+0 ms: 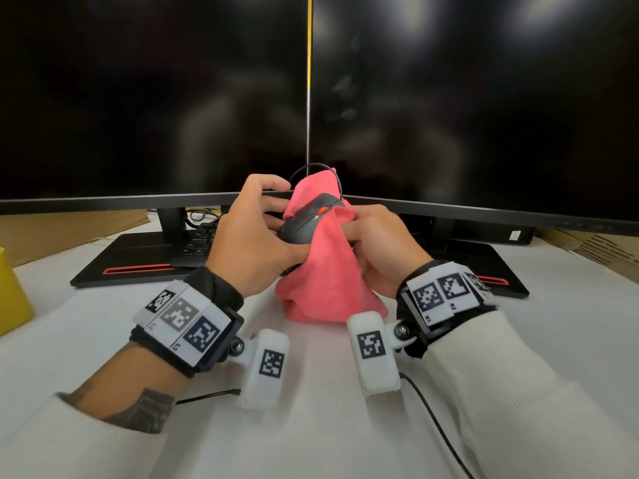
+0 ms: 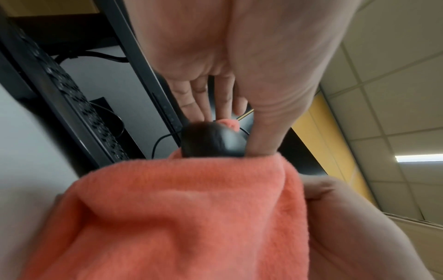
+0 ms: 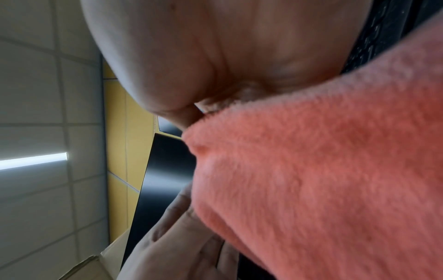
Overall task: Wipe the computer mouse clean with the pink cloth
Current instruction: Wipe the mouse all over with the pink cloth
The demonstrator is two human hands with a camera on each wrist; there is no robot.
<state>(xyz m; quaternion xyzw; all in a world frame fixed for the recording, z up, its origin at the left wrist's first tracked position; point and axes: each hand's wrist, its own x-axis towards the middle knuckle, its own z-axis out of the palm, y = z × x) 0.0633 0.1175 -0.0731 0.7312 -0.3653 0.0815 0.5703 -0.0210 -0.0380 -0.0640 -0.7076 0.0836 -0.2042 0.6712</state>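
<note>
A dark grey computer mouse [image 1: 304,219] with an orange scroll wheel is held up above the desk, tilted, its cable looping behind it. My left hand [image 1: 257,233] grips the mouse from the left, fingers curled over its top and thumb at its near end. The pink cloth [image 1: 325,274] wraps the mouse's right side and hangs down to the desk. My right hand [image 1: 377,243] holds the cloth against the mouse. In the left wrist view the mouse [image 2: 210,141] sits between thumb and fingers above the cloth [image 2: 182,217]. The cloth [image 3: 323,170] fills the right wrist view.
Two large dark monitors [image 1: 155,98] stand close behind my hands, their stands [image 1: 138,261] on the white desk [image 1: 311,426]. A black keyboard [image 1: 200,240] lies under the left monitor. A yellow object [image 1: 10,292] sits at the left edge. A black cable [image 1: 435,423] runs near my right wrist.
</note>
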